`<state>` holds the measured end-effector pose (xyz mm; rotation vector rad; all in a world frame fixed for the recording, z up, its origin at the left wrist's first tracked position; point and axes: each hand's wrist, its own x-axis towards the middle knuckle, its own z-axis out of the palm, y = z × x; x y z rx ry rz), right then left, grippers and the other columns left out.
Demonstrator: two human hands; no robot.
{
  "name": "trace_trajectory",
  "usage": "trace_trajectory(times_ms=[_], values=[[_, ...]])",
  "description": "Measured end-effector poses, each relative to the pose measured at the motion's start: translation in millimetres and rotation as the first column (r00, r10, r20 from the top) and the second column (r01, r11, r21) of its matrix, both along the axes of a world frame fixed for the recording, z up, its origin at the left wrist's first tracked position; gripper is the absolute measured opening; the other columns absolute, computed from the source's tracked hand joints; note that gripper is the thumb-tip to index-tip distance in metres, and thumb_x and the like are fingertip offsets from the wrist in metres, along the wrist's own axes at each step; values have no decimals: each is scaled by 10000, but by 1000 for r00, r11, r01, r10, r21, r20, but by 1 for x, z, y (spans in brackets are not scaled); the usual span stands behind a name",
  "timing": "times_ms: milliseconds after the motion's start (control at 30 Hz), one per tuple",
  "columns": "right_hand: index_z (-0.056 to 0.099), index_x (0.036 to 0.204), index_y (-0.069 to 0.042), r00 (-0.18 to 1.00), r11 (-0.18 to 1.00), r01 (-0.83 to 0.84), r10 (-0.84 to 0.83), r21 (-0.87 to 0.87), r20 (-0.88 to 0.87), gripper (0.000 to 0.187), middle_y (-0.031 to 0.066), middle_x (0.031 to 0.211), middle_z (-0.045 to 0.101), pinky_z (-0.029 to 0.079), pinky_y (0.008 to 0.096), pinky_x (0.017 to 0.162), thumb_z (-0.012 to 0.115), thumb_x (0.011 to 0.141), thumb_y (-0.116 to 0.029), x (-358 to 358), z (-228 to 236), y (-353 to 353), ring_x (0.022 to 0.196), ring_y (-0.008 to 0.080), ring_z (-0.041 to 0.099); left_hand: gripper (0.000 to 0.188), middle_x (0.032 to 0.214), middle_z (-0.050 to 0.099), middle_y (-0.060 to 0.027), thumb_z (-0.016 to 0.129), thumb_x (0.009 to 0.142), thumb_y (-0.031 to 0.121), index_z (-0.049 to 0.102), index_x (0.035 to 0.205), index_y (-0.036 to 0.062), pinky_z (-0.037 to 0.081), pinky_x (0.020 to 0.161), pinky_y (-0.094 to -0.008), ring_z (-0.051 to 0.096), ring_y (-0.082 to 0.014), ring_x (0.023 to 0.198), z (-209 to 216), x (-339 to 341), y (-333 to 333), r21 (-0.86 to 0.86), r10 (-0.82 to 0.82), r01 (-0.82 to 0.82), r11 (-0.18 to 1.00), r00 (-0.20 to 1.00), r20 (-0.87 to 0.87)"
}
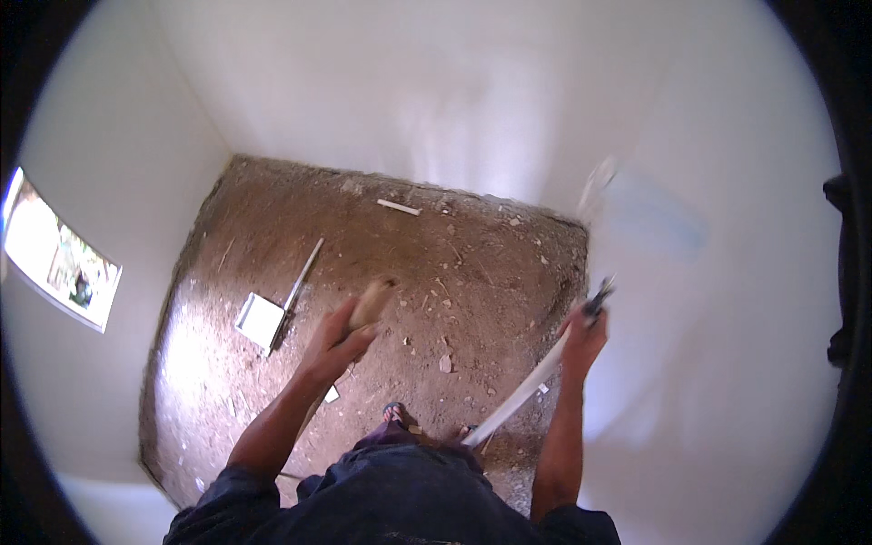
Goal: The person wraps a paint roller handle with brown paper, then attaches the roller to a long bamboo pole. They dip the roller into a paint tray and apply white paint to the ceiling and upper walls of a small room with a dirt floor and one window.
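My left hand [341,341] is closed around a pale tan, stick-like piece [371,306], smeared by motion, over the middle of the dirt floor. Beside the right-hand wall, my right hand [584,338] grips a long white pole [518,400], which slants down toward my feet. A dark fitting with a thin, blurred tip [599,298] sticks up above that hand; its exact kind is unclear. On the wall beyond it are a pale bluish patch [654,213] and a blurred whitish shape [596,186] near the corner.
White walls [363,82] enclose a rough brown dirt floor [272,209] strewn with small stones and debris. A square white tray-like thing [260,320] lies at left beside a thin pale stick [302,274]. Farther off is a short white strip [400,207]. A window opening [64,254] pierces the left wall.
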<state>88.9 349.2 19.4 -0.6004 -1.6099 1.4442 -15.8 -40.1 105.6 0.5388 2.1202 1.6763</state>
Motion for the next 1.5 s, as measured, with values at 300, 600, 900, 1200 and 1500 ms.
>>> trace_trajectory(times_ms=[300, 600, 900, 1200, 1500], values=[[448, 1361, -110, 879, 945, -321, 274, -60, -390, 409, 27, 740, 525, 429, 317, 482, 563, 1009, -283, -135, 240, -80, 529, 129, 474, 474, 804, 484, 38, 579, 1015, 442, 536, 1281, 52, 385, 542, -242, 456, -63, 638, 31, -91, -51, 246, -284, 244, 938, 948, 142], [487, 1030, -49, 623, 915, -356, 385, 192, -681, 190, 54, 795, 487, 426, 303, 591, 527, 1027, -234, -223, 443, -48, 646, 141, 446, 564, 936, 536, 30, 573, 1017, 453, 486, 1398, 47, 432, 684, -249, 483, -71, 808, 56, -157, -120, 217, -152, 165, 962, 986, -75], [373, 868, -44, 301, 601, -730, 711, 326, -636, 209, 63, 767, 393, 415, 287, 575, 487, 1006, -153, -332, 535, 46, 637, 160, 409, 501, 739, 497, 1, 586, 1003, 481, 555, 1264, 55, 411, 584, -288, 489, -95, 667, 70, -180, -141, 138, -10, 27, 990, 993, -119], [415, 904, -4, 275, 539, -814, 688, 218, -672, 237, 59, 752, 396, 426, 268, 577, 510, 1011, -193, -425, 499, 27, 651, 155, 431, 483, 723, 504, -2, 584, 995, 506, 565, 1166, 55, 410, 555, -296, 507, -102, 638, 82, -176, -153, 83, 66, -55, 995, 989, -132], [426, 869, -19, 219, 468, -856, 711, 218, -668, 254, 54, 729, 406, 441, 280, 559, 533, 1004, -206, -471, 483, 48, 649, 164, 441, 435, 721, 514, -1, 595, 993, 475, 565, 1131, 64, 436, 540, -284, 525, -102, 629, 83, -181, -161, 59, 100, -90, 994, 975, -198]])
